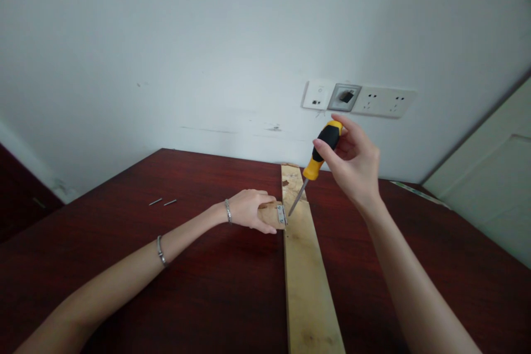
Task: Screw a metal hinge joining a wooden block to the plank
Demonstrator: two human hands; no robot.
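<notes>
Head view, looking down: my right hand (353,165) is closed around a yellow-and-black screwdriver (322,152), its tip angled down at a small metal hinge (281,214). My left hand (248,209) pinches a small wooden block (269,215) (hinge at its edge) beside a pale plank (306,271) on the dark red table (199,282).

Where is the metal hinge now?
Head view, centre: the hinge lies between the wood block in the left hand and the long plank, by the tip of the screwdriver.
</notes>
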